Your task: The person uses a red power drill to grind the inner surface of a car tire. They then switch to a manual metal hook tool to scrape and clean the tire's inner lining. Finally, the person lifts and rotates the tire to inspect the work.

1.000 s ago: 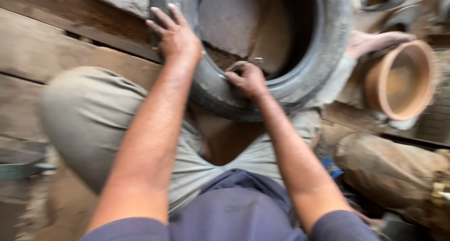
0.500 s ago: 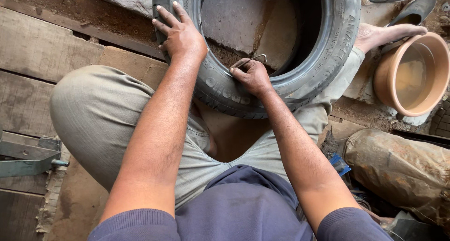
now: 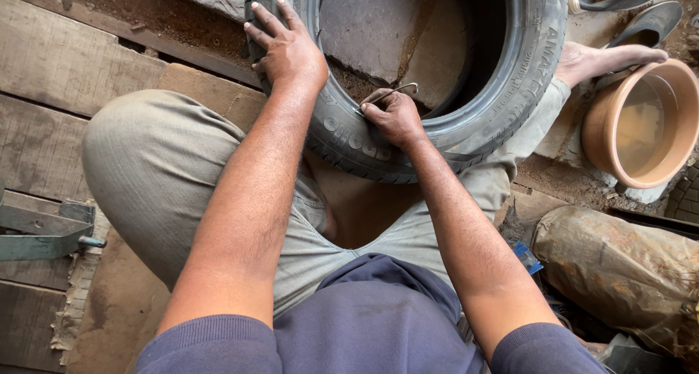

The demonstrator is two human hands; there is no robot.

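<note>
Two hands apart on a black tyre (image 3: 466, 119) lying flat on stone slabs between bent knees; left hand (image 3: 287, 46) spread flat over the sidewall, seemingly bracing it; right hand (image 3: 393, 116) clamped on a thin bent metal tool (image 3: 397, 90) angled at the inner bead; clay-coloured bowl (image 3: 644, 123) of water just beside, near a bare foot (image 3: 604, 57).

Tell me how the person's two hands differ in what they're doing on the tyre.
The left hand lies spread, fingers open, flat on the tyre's outer tread; the right hand is closed, pinching a thin bent metal hook at the inner rim. The left hand holds nothing, the right holds a tool. Both touch the tyre.
</note>
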